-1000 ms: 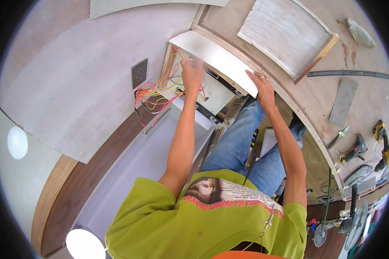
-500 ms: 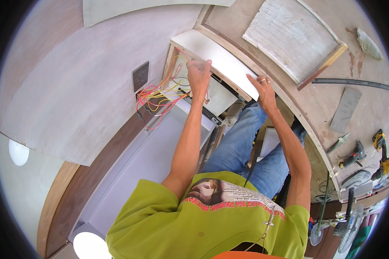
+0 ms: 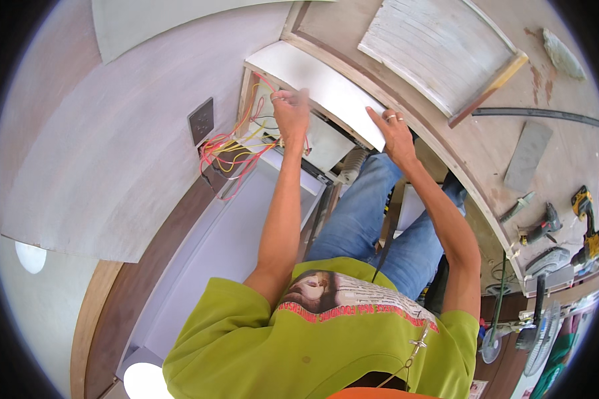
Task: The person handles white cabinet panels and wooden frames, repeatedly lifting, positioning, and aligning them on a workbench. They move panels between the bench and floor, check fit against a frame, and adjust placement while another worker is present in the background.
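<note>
A long white board (image 3: 333,86) lies along the top of an open wooden frame in the cabinet corner. My left hand (image 3: 290,118) is at the board's front edge, fingers curled in and thumb smeared by motion; whatever it pinches is hidden. At the board's right end, my right hand (image 3: 396,137) grips, its thumb lying on the white face and its other fingers over the far edge. Beneath my left hand, loose red and yellow wires (image 3: 227,154) spill out of the frame, below a dark socket plate (image 3: 201,122) on the wall.
To the right, a curved worktop (image 3: 486,156) carries a pale wooden panel (image 3: 439,56), a grey offcut (image 3: 528,154), a knife (image 3: 516,207), a drill (image 3: 544,225) and a yellow-black power tool (image 3: 587,223). A fan (image 3: 543,339) stands at the lower right. A lilac-grey surface (image 3: 199,266) runs along my left.
The view has shifted slightly, so the scene sits a little further left. Both hands remain at the white board, and my left thumb has become blurred by motion.
</note>
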`<state>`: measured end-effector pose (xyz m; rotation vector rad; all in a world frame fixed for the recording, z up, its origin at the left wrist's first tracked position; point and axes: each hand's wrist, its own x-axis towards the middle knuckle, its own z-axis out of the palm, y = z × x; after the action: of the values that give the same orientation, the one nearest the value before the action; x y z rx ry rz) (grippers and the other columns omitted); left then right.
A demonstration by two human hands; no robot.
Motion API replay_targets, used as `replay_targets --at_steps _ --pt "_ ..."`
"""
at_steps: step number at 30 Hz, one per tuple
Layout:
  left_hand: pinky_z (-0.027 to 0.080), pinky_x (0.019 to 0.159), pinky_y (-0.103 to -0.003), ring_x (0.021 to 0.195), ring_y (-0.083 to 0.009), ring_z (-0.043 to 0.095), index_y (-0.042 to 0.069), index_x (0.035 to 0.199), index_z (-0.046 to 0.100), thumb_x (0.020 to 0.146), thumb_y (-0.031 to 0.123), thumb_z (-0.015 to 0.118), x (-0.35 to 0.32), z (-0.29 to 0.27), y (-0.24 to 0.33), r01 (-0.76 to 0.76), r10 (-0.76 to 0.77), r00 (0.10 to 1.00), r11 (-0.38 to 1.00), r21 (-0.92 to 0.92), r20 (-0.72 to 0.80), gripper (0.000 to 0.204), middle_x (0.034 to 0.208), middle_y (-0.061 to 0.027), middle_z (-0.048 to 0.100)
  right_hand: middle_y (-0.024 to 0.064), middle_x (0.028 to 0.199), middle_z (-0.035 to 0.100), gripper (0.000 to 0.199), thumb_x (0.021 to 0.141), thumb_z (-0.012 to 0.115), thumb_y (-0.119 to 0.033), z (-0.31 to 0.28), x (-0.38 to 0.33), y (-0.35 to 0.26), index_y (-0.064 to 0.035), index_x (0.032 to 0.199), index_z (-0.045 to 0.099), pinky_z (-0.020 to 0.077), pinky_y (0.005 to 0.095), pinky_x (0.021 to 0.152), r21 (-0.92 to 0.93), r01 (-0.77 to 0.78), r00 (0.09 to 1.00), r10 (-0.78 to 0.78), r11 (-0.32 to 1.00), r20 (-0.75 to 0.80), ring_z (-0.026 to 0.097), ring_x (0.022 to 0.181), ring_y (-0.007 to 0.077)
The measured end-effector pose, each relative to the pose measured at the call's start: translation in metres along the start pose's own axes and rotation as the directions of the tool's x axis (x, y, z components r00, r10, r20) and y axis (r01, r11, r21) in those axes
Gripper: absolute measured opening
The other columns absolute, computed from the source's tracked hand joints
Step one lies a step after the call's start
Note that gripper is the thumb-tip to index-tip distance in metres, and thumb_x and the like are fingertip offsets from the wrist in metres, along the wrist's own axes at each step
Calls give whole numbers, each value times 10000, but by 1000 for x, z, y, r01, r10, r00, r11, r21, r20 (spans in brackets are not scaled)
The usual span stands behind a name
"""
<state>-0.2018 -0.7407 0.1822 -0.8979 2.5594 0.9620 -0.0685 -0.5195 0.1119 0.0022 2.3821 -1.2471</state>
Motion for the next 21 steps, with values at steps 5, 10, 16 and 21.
replay_targets --at_steps 5,10,16,21 --pt "481 680 -430 709 -293 652 103 1216 396 854 239 679 -14 8 28 -127 142 990 939 319 -24 480 759 -128 640 138 1150 530 718 798 555 86 9 1 5 -262 1425 501 519 413 869 31 1 998 1 1000 -55 547 1031 318" --pt "491 659 -406 644 -272 649 99 1310 407 872 218 652 -3 -12 30 -47 26 989 989 139 148 516 733 -127 635 141 1124 532 704 794 543 102 9 0 9 -246 1406 521 532 407 843 26 27 994 -24 999 -104 544 1006 319" --pt "528 703 -384 715 -249 677 54 1202 589 889 181 640 -3 -21 64 -335 260 942 777 533 212 342 814 -122 659 140 1119 529 692 802 545 86 10 -3 9 -246 1408 520 533 409 846 34 4 996 -1 999 -94 536 1011 314" --pt "506 848 -427 954 -311 659 58 1128 648 886 231 635 30 5 78 -789 518 613 373 488 596 298 1063 -152 666 135 1121 526 671 816 551 60 14 -4 7 -249 1412 519 520 422 848 9 -6 994 7 1000 -107 531 1029 305"
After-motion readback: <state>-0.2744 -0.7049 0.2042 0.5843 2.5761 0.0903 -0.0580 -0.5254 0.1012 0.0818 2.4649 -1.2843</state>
